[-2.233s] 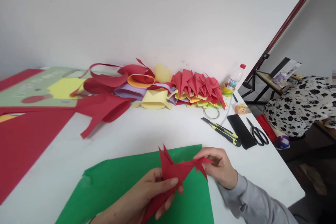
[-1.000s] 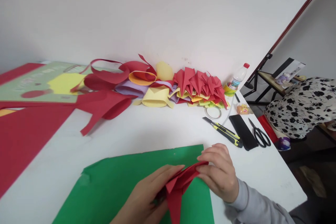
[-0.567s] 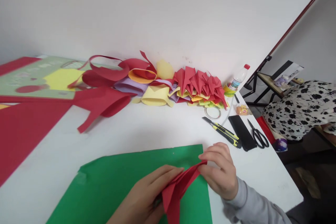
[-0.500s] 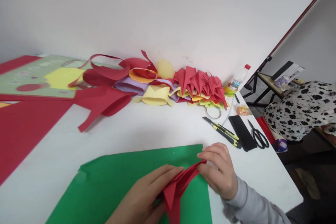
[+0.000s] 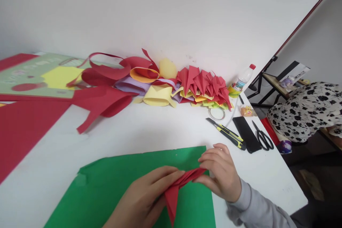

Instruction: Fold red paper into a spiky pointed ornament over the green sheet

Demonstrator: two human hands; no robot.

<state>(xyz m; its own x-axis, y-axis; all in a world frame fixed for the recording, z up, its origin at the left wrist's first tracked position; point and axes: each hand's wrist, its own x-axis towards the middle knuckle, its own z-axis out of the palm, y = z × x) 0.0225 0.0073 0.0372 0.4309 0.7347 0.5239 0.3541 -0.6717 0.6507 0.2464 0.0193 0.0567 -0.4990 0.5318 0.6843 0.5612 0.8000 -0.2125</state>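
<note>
folded red paper point(image 5: 172, 199): held over the green sheet point(image 5: 114, 181), long axis slanting off right
left hand point(image 5: 143, 192): fingers clamped on left end
right hand point(image 5: 223, 174): fingers pinching right tip, basically just as close

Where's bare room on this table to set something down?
Bare tabletop shows between the green sheet and the paper shapes along the wall, left of the cutter; another patch right of the right hand, in front of the scissors. Crowded: along the wall, and from cutter to scissors.
</note>
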